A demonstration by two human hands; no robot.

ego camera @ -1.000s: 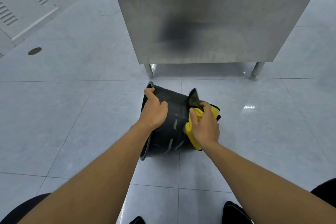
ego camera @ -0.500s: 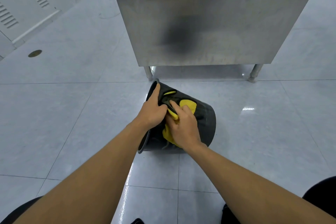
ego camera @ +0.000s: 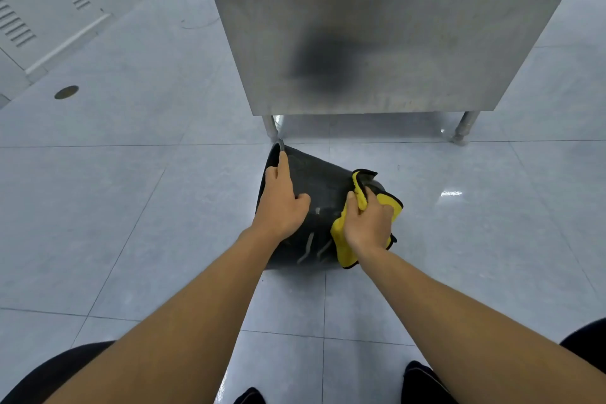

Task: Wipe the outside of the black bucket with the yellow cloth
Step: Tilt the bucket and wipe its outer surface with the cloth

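Half a second ago the right hand [ego camera: 367,220] pressed the yellow cloth [ego camera: 342,241] against the bucket wall close beside the left hand; it has since swept away to the right, and the cloth now sits over the base end of the black bucket [ego camera: 323,187], much as it did a second ago. The left hand [ego camera: 282,203] has hardly shifted.

The bucket lies tipped on its side on the grey tiled floor [ego camera: 137,207], its open rim to the left and its base to the right, just in front of the steel cabinet [ego camera: 387,23]. The rim's far edge is near the cabinet leg [ego camera: 270,126] at the cabinet's left corner.

The left hand grips the bucket near the rim: the forefinger stretches up along the rim edge, the thumb presses on the outer wall, and the other fingers are hidden behind the hand. The right hand is closed on the bunched cloth, with the thumb on top and the fingers curled round it, holding it against the bucket's outer wall at the base end. The cloth is edged in black; one corner sticks up above the hand and another part hangs down below the wrist, reaching nearly to the floor.

Pale streaks show on the bucket's wall between the two hands. A round floor drain [ego camera: 66,92] lies well apart to the left.
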